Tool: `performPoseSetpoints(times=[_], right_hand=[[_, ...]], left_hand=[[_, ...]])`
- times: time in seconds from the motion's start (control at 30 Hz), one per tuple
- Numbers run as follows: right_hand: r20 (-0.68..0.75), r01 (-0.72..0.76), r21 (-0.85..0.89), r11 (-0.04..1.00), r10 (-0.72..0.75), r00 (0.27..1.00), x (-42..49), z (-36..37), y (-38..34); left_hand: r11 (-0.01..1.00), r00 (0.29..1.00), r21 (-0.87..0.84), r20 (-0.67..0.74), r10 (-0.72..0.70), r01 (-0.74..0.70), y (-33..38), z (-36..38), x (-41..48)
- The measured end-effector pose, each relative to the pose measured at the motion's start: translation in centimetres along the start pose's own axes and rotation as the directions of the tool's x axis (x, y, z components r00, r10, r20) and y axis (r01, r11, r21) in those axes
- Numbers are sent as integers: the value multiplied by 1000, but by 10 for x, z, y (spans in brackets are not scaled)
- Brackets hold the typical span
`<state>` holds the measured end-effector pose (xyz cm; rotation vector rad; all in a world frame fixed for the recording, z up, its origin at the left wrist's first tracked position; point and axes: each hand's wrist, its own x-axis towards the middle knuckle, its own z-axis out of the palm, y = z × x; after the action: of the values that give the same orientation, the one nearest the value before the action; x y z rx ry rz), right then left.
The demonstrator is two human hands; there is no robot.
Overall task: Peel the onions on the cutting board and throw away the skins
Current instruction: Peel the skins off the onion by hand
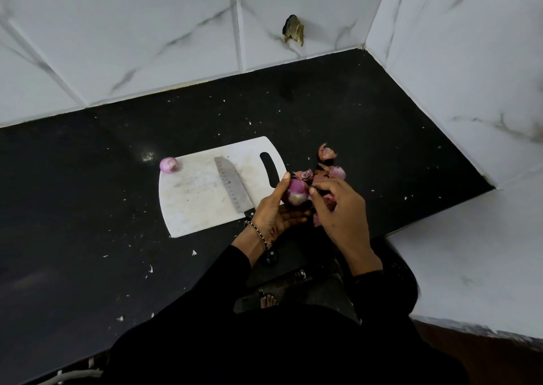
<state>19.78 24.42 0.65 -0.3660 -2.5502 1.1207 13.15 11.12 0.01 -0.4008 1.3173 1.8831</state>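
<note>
Gripping the onion (296,192) just off the cutting board's (199,205) right edge, the left hand (274,212) should probably rotate it slowly while the right hand (339,212), pinching its outer layer, pulls whole strips away.

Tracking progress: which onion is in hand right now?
The onion right of the cutting board, gripped by the left hand; the other onion sits alone at the board's far left corner.

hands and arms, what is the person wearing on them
Both arms are in long black sleeves, the left sleeve and the right sleeve, which reach the wrists. The left hand has a thin bangle at its wrist, with dark and light beads. The right hand shows no ring or band.
</note>
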Motion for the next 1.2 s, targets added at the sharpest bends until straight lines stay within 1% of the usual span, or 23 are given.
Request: performPoseSetpoints(times=[0.1,0.17,0.27,0.37,0.53,0.73,0.87,1.03,1.2], right_hand=[[13,-11,43,999,11,1000,-1,0,0],[46,-11,55,998,9,999,-2,0,-1],[71,-19,36,999,17,997,-2,1,-3],[32,15,-22,1000,-14,999,-2,1,-2],[15,-47,-58,997,48,999,-1,3,-4],[-62,-110,-2,994,109,992,-2,1,2],[-101,-153,4,988,153,983,-2,3,5],[-156,-214,26,977,215,964,-1,0,5],[-154,-226,11,974,225,962,-2,2,8]], left_hand=[[1000,1000,-7,-5,7,-8,0,0,0],[1000,1000,-8,-7,15,-15,0,0,1],[1000,1000,3,-10,21,-21,-1,-2,3],[1000,1000,23,-8,22,-21,-1,-3,4],[1000,1000,5,-1,0,0,-1,-2,3],[995,998,-87,-34,-48,45,1,-4,1],[986,996,-149,-17,-84,80,2,-4,1],[985,994,-133,12,-109,110,3,-9,3],[980,993,-164,0,-118,117,4,-11,6]])
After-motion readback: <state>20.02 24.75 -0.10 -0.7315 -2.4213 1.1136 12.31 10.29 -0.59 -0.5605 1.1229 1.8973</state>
